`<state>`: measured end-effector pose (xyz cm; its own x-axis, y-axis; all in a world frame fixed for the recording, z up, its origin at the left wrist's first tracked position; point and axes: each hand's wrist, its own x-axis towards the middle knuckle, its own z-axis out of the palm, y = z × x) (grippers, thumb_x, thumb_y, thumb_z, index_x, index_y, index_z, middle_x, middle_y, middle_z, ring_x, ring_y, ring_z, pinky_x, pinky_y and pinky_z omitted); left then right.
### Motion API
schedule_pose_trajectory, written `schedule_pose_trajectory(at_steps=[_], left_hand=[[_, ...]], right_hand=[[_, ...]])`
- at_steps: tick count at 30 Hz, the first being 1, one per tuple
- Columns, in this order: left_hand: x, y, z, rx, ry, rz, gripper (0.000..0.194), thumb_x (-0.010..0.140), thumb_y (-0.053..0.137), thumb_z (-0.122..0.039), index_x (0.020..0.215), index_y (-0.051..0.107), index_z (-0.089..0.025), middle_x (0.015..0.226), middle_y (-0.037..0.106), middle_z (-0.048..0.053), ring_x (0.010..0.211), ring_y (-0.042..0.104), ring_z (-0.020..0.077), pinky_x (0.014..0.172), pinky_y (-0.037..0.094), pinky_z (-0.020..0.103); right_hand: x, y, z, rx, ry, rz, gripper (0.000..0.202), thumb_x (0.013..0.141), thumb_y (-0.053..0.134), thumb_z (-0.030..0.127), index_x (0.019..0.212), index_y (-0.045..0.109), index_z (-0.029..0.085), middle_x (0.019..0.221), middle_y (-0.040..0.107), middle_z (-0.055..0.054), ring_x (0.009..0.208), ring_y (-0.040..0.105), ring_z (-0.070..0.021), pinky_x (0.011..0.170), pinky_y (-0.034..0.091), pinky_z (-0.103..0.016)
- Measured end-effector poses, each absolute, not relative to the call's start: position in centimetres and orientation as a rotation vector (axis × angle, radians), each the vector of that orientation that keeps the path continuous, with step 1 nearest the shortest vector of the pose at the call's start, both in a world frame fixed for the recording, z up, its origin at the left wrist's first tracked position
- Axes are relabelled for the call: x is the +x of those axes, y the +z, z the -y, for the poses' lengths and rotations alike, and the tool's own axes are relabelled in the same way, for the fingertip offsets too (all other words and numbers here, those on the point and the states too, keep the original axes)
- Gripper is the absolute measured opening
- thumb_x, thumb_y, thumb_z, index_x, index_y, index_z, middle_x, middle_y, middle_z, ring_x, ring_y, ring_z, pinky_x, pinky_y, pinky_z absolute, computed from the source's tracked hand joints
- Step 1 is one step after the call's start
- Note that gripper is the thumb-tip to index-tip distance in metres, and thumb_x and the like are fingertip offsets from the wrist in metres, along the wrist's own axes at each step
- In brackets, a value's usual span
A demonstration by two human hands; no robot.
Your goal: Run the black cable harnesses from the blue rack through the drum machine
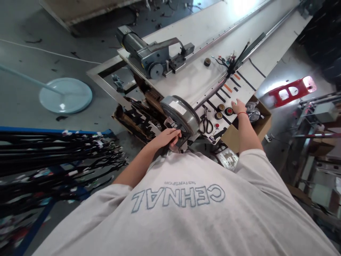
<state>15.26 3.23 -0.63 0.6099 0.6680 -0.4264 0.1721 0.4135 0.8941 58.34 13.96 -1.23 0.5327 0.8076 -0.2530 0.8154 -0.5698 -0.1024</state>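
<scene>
My left hand is at the near side of a grey round wheel-shaped machine part with a white label. Its fingers are curled closed, and what they hold, if anything, is hidden. Stretched out at the right edge of the white worktable, my right hand has thumb and forefinger apart, with nothing visible in it. Beside it lies a black tape roll with a red centre. Two more dark tape rolls, one of them a brown-centred tape roll, lie to its left. Black-handled scissors rest nearer the wheel.
Black and orange strips line the table's right side. Beyond them lie a bundle of wires and a single tape roll. A motor unit stands at the left end. An open cardboard box with plastic bags sits below the right edge.
</scene>
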Motion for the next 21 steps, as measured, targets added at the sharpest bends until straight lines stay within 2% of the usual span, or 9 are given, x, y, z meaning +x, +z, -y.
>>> schedule_pose_trajectory(at_steps=[3,5,8,10,12,13,16,18,21], left_hand=[[15.6,0.0,-2.9,1.525,0.252,-1.183,0.030,0.092,0.048,-0.041,0.082,0.064,-0.018,0.047,0.060,0.000,0.044,0.056,0.0163,0.054,0.041,0.026],[16.0,0.0,-2.4,1.678,0.190,-1.376,0.027,0.094,0.046,-0.034,0.100,0.067,-0.017,0.052,0.064,0.002,0.052,0.062,0.0197,0.060,0.043,0.027],[16.0,-0.3,-1.4,1.762,0.148,-1.563,0.045,0.093,0.046,-0.026,0.135,0.050,-0.014,0.071,0.072,0.006,0.068,0.069,0.0233,0.068,0.045,0.028],[15.6,-0.4,-0.7,1.764,0.212,-1.607,0.053,0.093,0.046,-0.028,0.143,0.040,-0.013,0.091,0.074,0.011,0.080,0.070,0.0246,0.073,0.046,0.029],[14.9,-0.3,0.0,1.744,0.312,-1.595,0.051,0.093,0.044,-0.035,0.140,0.042,-0.014,0.103,0.072,0.013,0.087,0.069,0.0251,0.077,0.047,0.031],[14.6,-0.1,0.3,1.731,0.354,-1.573,0.047,0.094,0.042,-0.038,0.134,0.047,-0.015,0.103,0.071,0.013,0.088,0.068,0.0248,0.078,0.047,0.031],[13.7,0.3,1.1,1.689,0.375,-1.521,0.038,0.096,0.032,-0.044,0.101,0.060,-0.020,0.079,0.068,0.006,0.074,0.064,0.0213,0.073,0.046,0.029],[13.3,0.3,1.7,1.643,0.352,-1.521,0.041,0.096,0.028,-0.045,0.078,0.056,-0.022,0.064,0.061,0.002,0.064,0.060,0.0188,0.067,0.044,0.027],[12.3,-0.4,2.7,1.524,0.338,-1.512,0.046,0.094,0.027,-0.049,0.066,0.052,-0.022,0.056,0.056,0.001,0.056,0.053,0.0169,0.058,0.040,0.026]], right_hand=[[58.7,-2.6,-14.1,2.598,-0.460,-1.340,0.062,0.092,0.038,0.058,0.133,0.052,0.013,0.135,0.053,-0.023,0.129,0.045,-0.0350,0.107,0.027,-0.057],[58.4,-3.2,-13.7,2.561,-0.450,-1.350,0.067,0.091,0.037,0.063,0.132,0.052,0.013,0.134,0.054,-0.024,0.128,0.047,-0.0349,0.107,0.027,-0.057],[58.3,-3.6,-13.3,2.538,-0.448,-1.380,0.067,0.090,0.036,0.065,0.134,0.050,0.016,0.135,0.054,-0.022,0.129,0.046,-0.0338,0.106,0.028,-0.055],[58.6,-3.5,-13.2,2.524,-0.466,-1.376,0.066,0.091,0.035,0.064,0.135,0.048,0.017,0.135,0.053,-0.020,0.129,0.046,-0.0330,0.106,0.028,-0.055],[58.8,-3.5,-13.2,2.517,-0.471,-1.368,0.065,0.091,0.035,0.063,0.135,0.048,0.018,0.135,0.053,-0.020,0.129,0.046,-0.0331,0.106,0.028,-0.055],[58.9,-3.5,-13.2,2.515,-0.468,-1.366,0.065,0.091,0.036,0.063,0.136,0.047,0.018,0.135,0.053,-0.021,0.128,0.046,-0.0334,0.105,0.028,-0.055],[58.8,-3.7,-13.3,2.511,-0.458,-1.358,0.066,0.090,0.040,0.062,0.137,0.046,0.016,0.135,0.053,-0.022,0.128,0.046,-0.0345,0.105,0.029,-0.055],[58.8,-3.9,-13.4,2.505,-0.451,-1.357,0.067,0.090,0.041,0.061,0.138,0.044,0.015,0.135,0.053,-0.022,0.129,0.045,-0.0344,0.105,0.029,-0.055],[58.8,-4.0,-13.4,2.496,-0.439,-1.359,0.068,0.089,0.043,0.061,0.140,0.043,0.015,0.135,0.052,-0.022,0.129,0.045,-0.0334,0.105,0.029,-0.054]])
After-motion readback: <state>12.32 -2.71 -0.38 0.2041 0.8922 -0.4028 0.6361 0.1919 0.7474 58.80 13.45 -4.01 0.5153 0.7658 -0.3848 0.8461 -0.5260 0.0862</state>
